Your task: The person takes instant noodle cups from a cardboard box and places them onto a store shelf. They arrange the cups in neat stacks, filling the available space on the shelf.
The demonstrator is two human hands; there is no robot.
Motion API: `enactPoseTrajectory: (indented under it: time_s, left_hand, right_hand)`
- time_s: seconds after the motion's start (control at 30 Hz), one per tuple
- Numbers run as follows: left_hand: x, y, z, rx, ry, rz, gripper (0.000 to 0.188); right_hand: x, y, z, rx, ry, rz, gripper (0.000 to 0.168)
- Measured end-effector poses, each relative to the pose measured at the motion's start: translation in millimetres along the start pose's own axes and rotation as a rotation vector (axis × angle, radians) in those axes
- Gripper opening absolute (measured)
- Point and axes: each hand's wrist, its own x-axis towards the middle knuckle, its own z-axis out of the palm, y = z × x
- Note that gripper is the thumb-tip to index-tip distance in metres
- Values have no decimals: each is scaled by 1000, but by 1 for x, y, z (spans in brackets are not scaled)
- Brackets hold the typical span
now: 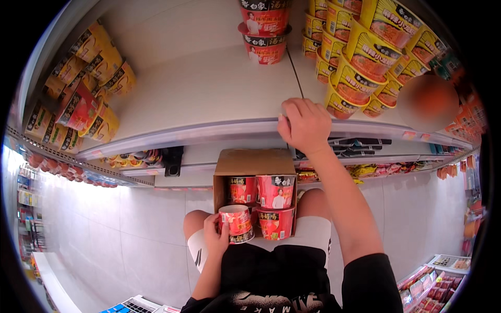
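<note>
My left hand (217, 236) holds a red instant-noodle cup (237, 222) by its side. That cup is upside down, its rim downwards, at the open front of a cardboard box (256, 162). Several more red noodle cups, among them an upper right one (276, 191) and a lower right one (275, 223), sit in the box, which rests between my knees. My right hand (307, 124), fingers curled, is over the front edge of the shelf (219, 124); no item shows in it. Just right of this hand stand stacked yellow noodle cups (354, 83).
Two red cups (265, 49) are stacked towards the shelf's back. At the left are yellow cups (117, 80) and a tilted red cup (78, 107). Below, a lower shelf (199, 150) carries dark packages (362, 146). A display of packets (430, 287) stands behind me, at lower right.
</note>
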Motion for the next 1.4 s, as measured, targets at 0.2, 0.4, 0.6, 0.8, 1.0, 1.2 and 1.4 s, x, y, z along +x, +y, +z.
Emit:
enactPoseTrajectory:
  time_s: [0.2, 0.4, 0.6, 0.8, 1.0, 1.2, 1.4]
  left_hand:
    - [6, 14, -2, 114, -206, -1, 77]
    - [-7, 22, -9, 174, -239, -4, 88]
    - [-10, 22, -4, 116, -260, -27, 89]
    - [-11, 28, -1, 178, -283, 3, 87]
    - [-18, 17, -3, 188, -197, 48, 83]
    - [-32, 14, -12, 201, -176, 103, 80]
    - [-30, 13, -8, 274, -146, 152, 86]
  right_hand:
    - [1, -7, -21, -49, 6, -36, 32]
    - [-67, -63, -72, 162, -16, 57, 36]
    - [-211, -121, -92, 398, -344, 606, 41]
    - [-257, -134, -80, 658, -374, 1128, 54]
    - [-214, -120, -60, 462, -552, 1124, 74]
    - [-172, -122, -34, 249, -800, 1150, 110]
    - [-158, -130, -17, 166, -826, 1188, 126]
